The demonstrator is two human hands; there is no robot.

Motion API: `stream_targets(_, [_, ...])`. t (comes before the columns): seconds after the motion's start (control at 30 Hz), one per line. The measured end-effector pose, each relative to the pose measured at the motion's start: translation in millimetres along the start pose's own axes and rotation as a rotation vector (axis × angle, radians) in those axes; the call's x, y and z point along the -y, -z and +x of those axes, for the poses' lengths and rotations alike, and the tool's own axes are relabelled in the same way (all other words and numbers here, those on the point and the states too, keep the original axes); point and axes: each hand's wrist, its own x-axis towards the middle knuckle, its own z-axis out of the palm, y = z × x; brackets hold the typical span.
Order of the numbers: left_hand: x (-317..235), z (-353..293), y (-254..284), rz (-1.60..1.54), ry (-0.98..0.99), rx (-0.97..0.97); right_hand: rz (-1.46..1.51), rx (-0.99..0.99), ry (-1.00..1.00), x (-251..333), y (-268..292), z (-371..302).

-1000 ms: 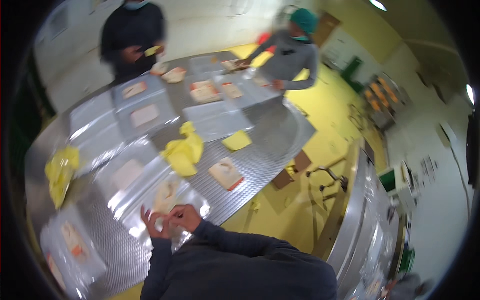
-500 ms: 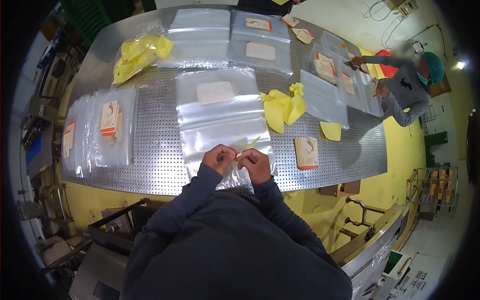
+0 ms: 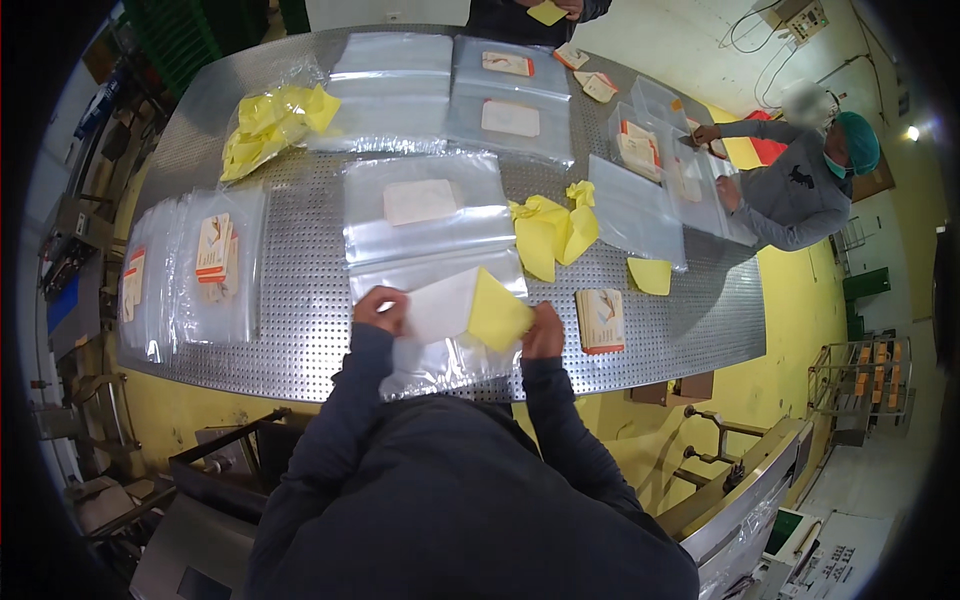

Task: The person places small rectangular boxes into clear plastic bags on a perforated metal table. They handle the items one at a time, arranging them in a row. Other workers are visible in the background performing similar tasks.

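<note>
A white card-sized label (image 3: 440, 308) stretches between my hands above a clear plastic bag (image 3: 375, 280), with its yellow backing paper (image 3: 495, 312) folded back from the right part. My left hand (image 3: 382, 310) is closed on the label's left edge. The outer end of the yellow backing is pinched in my right hand (image 3: 543, 332), which is slightly blurred. Farther up the same bag lies a pale label (image 3: 420, 202). To the right of my right hand stands a stack of printed labels (image 3: 601, 320) with red-orange lower edges.
Crumpled yellow papers (image 3: 555, 232) lie right of the bag, and a bagged yellow heap (image 3: 270, 125) lies far left. Flat bags with labels (image 3: 215, 250) cover the left of the perforated metal table (image 3: 300, 300). A co-worker (image 3: 805, 190) handles bags at right; another person (image 3: 535, 20) stands opposite.
My hands have moved apart, the left leftward and the right rightward. The yellow backing has come partly away from the white label, which now shows spread between them.
</note>
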Motion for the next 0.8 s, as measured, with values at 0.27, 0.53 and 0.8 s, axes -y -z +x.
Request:
stream_targets(0.27, [-28.4,-9.8,21.8,-0.187,-0.262,-0.295,-1.069,-0.154,0.98,104.8,-32.3,84.7])
stream_targets(0.53, [-24.7,-41.4,7.0,0.161,-0.542,-0.055,-0.758,0.52,0.079,47.7,-67.7,35.4])
stream_targets(0.8, [-12.3,-58.9,16.1,0.414,-0.73,0.171,-0.638,0.379,-0.177,28.3,-42.7,-25.6])
